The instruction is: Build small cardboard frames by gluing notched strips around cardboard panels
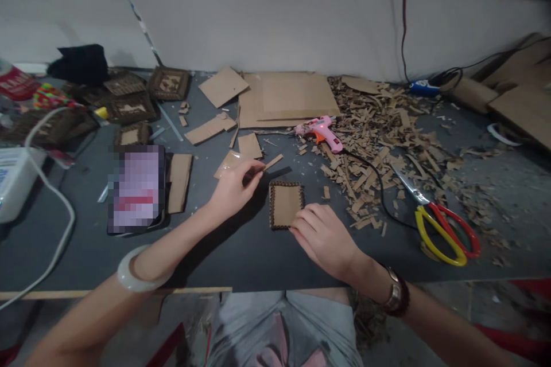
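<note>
a person stands at a dark grey workbench (86,252), both hands close around one small cardboard square (286,205). the square has a dark beaded border and lies flat at the middle of the bench, just in front of the body. the right hand (321,238), with a watch (392,297) and dark beads at the wrist, rests its loosely curled fingers on the square's lower right corner, pressing rather than gripping. the left hand (235,189), with a pale bangle (142,270) on its forearm, is closed narrow in a pinch on a narrow cardboard strip (274,161), held near the square's upper left corner at 11 o'clock, not touching it.

around them, counted from the square: one pink hot glue gun (318,133) at 1 o'clock, one pair of scissors (447,235) with red and yellow handles at 3 o'clock, and one heap of cardboard shreds (379,149) at 2 o'clock. one large cardboard sheet (284,97) lies at 12 o'clock. four similar dark-bordered cardboard pieces (167,83) sit at 10 o'clock, and one pixelated dark slab (135,189) at 9 o'clock.
</note>
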### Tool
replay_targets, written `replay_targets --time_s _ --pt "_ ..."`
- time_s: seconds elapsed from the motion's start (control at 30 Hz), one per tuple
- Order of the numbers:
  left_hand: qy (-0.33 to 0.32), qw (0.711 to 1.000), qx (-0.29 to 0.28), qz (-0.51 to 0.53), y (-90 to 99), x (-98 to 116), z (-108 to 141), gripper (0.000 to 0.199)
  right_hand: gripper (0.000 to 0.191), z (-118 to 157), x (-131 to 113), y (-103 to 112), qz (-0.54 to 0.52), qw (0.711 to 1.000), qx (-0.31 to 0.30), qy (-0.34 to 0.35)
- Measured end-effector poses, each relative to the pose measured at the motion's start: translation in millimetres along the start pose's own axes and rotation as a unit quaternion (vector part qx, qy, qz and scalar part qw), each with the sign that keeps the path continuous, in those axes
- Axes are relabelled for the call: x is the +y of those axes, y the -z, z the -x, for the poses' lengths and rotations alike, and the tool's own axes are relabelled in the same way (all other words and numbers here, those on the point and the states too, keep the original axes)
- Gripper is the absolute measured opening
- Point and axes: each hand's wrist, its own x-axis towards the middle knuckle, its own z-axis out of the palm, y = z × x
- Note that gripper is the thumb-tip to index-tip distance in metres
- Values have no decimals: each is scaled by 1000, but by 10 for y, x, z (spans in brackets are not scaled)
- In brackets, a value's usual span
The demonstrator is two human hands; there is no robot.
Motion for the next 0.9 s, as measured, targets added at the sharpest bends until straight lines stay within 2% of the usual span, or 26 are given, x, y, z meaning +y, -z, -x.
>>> replay_targets --time_s 0.13,0.27,0.33,0.4,0.5,0.57,0.63,0.67,0.73,0.9 --pt "3 998 8 56 -20 8 14 21 12 -3 51 12 2 1000 5 -6" --pt "25 991 -9 131 -65 -15 21 21 12 -34 133 64 3 999 22 -25" --pt "37 985 -24 168 -80 -19 22 22 13 25 224 145 -6 997 44 -62" --pt "45 981 -35 186 -83 -9 23 22 14 189 370 258 8 989 69 -131" --pt "51 982 -30 180 -71 25 23 20 23 630 650 417 103 949 62 -291" --pt "48 986 -22 159 -59 53 21 18 32 978 821 478 187 897 1 -401" --pt "44 990 -22 131 -50 77 17 18 45 1272 940 501 221 844 -64 -485" --pt "40 992 -26 118 -47 86 16 18 50 1377 977 506 211 829 -87 -511" --pt "28 994 -37 97 -46 96 13 17 53 1486 1015 522 181 816 -95 -541" --pt "-33 997 -45 55 -64 85 10 18 47 1422 1070 620 96 786 -131 -597"
